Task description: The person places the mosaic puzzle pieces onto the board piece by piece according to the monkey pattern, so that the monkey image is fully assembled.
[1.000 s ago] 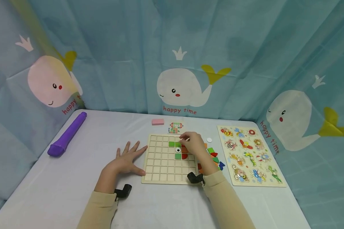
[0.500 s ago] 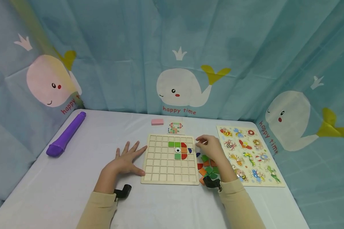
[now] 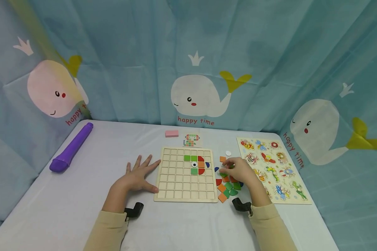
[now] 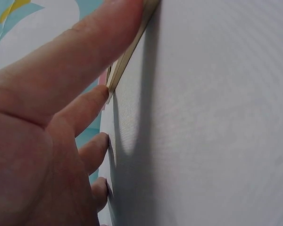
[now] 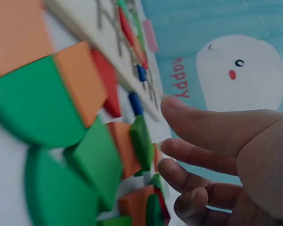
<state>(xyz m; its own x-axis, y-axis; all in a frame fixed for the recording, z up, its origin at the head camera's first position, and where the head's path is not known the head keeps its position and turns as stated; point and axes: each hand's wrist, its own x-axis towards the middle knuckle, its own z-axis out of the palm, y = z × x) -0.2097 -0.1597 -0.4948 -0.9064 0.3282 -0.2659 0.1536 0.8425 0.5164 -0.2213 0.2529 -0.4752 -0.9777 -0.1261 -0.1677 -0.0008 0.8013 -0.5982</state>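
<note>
A wooden grid board (image 3: 176, 181) lies flat in the middle of the table. Set in its upper right cells are green squares (image 3: 187, 158), red curved pieces (image 3: 201, 171), orange squares, a white eye piece (image 3: 194, 164) and a blue half-round (image 3: 207, 165). My left hand (image 3: 140, 179) has its fingers spread, with thumb and index fingertip touching the board's left edge. Over the loose coloured pieces (image 3: 228, 186) right of the board is my right hand (image 3: 241, 170). In the right wrist view its thumb and fingers (image 5: 193, 153) stand apart, nothing visible between them.
Behind the board lie a small pattern card (image 3: 191, 140) and a pink block (image 3: 171, 134). An animal picture board (image 3: 279, 167) lies at the right, near a white disc (image 3: 228, 153). A purple tapered object (image 3: 72, 148) is at the far left. Curtains enclose the table's back and sides.
My right hand has moved from the board's upper right, rightward and then down to the loose pieces. The blue half-round on the board has come into sight. My left hand stays put.
</note>
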